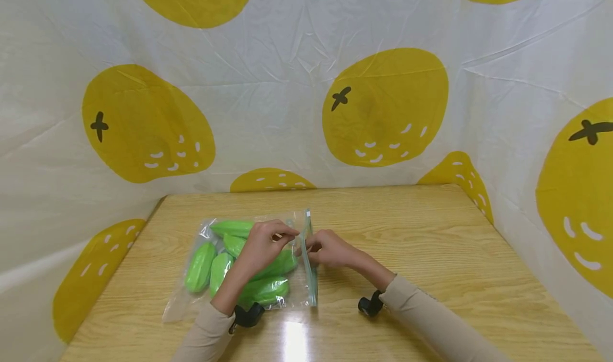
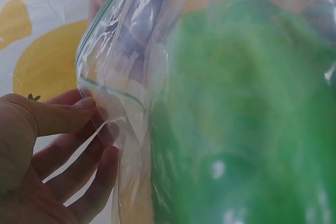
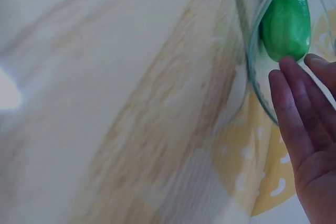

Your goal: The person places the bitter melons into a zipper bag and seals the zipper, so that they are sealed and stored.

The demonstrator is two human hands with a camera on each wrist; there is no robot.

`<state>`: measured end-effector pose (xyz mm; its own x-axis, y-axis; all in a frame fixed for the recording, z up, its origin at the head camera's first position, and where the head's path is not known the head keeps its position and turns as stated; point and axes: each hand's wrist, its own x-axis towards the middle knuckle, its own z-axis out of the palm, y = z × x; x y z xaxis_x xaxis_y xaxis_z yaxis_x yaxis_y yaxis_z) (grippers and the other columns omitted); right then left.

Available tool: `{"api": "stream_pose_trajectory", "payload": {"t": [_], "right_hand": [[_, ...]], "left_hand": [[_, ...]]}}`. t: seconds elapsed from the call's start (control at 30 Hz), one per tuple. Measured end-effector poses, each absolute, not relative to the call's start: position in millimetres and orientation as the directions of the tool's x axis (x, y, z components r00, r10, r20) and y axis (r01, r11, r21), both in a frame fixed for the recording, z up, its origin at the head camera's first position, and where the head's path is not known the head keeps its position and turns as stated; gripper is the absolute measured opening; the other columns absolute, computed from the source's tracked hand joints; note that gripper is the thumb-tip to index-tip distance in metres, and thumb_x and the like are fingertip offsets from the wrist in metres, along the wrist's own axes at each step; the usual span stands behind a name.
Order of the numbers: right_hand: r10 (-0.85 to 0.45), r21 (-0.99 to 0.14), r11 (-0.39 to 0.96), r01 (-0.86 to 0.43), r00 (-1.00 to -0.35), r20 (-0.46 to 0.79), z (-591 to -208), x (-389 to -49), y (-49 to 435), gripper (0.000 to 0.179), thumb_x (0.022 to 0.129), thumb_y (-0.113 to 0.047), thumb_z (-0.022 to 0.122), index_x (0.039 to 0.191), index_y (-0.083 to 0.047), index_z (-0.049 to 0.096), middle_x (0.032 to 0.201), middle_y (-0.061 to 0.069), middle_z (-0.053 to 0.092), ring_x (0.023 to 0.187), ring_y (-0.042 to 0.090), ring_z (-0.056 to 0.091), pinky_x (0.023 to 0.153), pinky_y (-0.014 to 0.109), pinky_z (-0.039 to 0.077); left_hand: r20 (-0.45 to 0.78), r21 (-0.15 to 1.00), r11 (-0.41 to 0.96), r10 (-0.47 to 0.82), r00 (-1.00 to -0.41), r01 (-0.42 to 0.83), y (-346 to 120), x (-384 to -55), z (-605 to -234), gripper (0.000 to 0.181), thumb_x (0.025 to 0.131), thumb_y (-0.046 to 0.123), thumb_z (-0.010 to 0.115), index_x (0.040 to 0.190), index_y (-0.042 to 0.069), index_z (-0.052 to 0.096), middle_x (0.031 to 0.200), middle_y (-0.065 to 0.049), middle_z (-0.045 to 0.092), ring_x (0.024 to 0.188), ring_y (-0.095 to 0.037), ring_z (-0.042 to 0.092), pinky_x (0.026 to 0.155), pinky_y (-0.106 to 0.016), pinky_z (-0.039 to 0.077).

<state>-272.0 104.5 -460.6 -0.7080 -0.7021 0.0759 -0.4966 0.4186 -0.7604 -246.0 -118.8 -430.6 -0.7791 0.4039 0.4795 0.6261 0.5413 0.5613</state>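
A clear zip bag (image 1: 300,290) lies flat on the table with its zip edge facing right. Several oblong green ridged pieces (image 1: 200,266), like fruit or vegetables, fill it. My left hand (image 1: 268,245) reaches over the bag; in the left wrist view its thumb and fingers pinch the plastic near the zip. At the bag's mouth is my right hand (image 1: 331,248), its fingertips inside the opening. The right wrist view shows its fingers (image 3: 289,98) straight, the tips right at the end of one green piece (image 3: 287,24). That hand grips nothing.
The wooden table (image 1: 431,234) extends to the right of the bag and behind it. A white cloth (image 1: 268,122) with large yellow fruit prints hangs at the back and both sides. Each wrist wears a black camera mount (image 1: 371,304).
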Motion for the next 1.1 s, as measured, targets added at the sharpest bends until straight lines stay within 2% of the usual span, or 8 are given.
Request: {"api": "stream_pose_trajectory", "payload": {"t": [0.13,0.33,0.5,0.63,0.83,1.1], "right_hand": [[-0.691,-0.76,0.42,-0.496,-0.717,0.086,-462,-274,112,0.021,0.093,-0.005,0.065,0.102,-0.012,0.082,0.098,0.003,0.08,0.08,0.005,0.071,0.07,0.021,0.058],[-0.639,-0.772,0.435,-0.464,-0.763,0.098,-460,-278,125,0.017,0.093,-0.009,0.066,0.097,-0.011,0.082,0.095,-0.001,0.08,0.087,0.008,0.072,0.081,0.024,0.06],[-0.532,-0.787,0.483,-0.384,-0.843,0.084,-461,-286,133,0.018,0.096,-0.009,0.062,0.098,-0.006,0.08,0.092,0.005,0.079,0.082,0.017,0.073,0.07,0.025,0.06],[-0.428,-0.824,0.484,-0.293,-0.901,0.069,-459,-292,134,0.019,0.101,-0.012,0.061,0.105,-0.002,0.076,0.096,0.012,0.078,0.085,0.024,0.073,0.064,0.028,0.062],[-0.328,-0.854,0.473,-0.218,-0.943,0.059,-455,-299,129,0.024,0.103,-0.018,0.062,0.113,0.002,0.073,0.101,0.015,0.076,0.091,0.028,0.073,0.068,0.034,0.064],[-0.313,-0.888,0.429,-0.163,-0.949,0.023,-458,-310,121,0.032,0.106,-0.022,0.058,0.123,0.004,0.069,0.112,0.022,0.074,0.1,0.032,0.074,0.078,0.041,0.066]], "left_hand": [[0.481,0.561,0.537,0.408,-0.776,0.63,-119,-247,-431,0.013,0.092,0.001,0.074,0.1,0.007,0.082,0.091,-0.004,0.079,0.082,-0.017,0.076,0.073,-0.017,0.061],[0.468,0.563,0.547,0.407,-0.785,0.619,-119,-247,-433,0.013,0.092,0.001,0.074,0.1,0.007,0.082,0.091,-0.005,0.079,0.082,-0.017,0.076,0.073,-0.017,0.061],[0.44,0.567,0.566,0.406,-0.801,0.598,-118,-246,-433,0.014,0.092,0.001,0.074,0.101,0.007,0.082,0.093,-0.005,0.08,0.083,-0.017,0.076,0.074,-0.016,0.061],[0.428,0.574,0.569,0.406,-0.808,0.59,-118,-245,-433,0.013,0.092,0.0,0.074,0.1,0.006,0.082,0.094,-0.006,0.08,0.083,-0.018,0.076,0.074,-0.016,0.061],[0.427,0.577,0.568,0.403,-0.809,0.587,-117,-245,-434,0.013,0.091,0.0,0.074,0.1,0.006,0.082,0.093,-0.005,0.08,0.083,-0.018,0.076,0.074,-0.016,0.061],[0.424,0.568,0.573,0.412,-0.806,0.591,-115,-246,-434,0.014,0.09,-0.001,0.075,0.099,0.007,0.082,0.091,-0.005,0.08,0.081,-0.018,0.076,0.073,-0.015,0.06]]}}
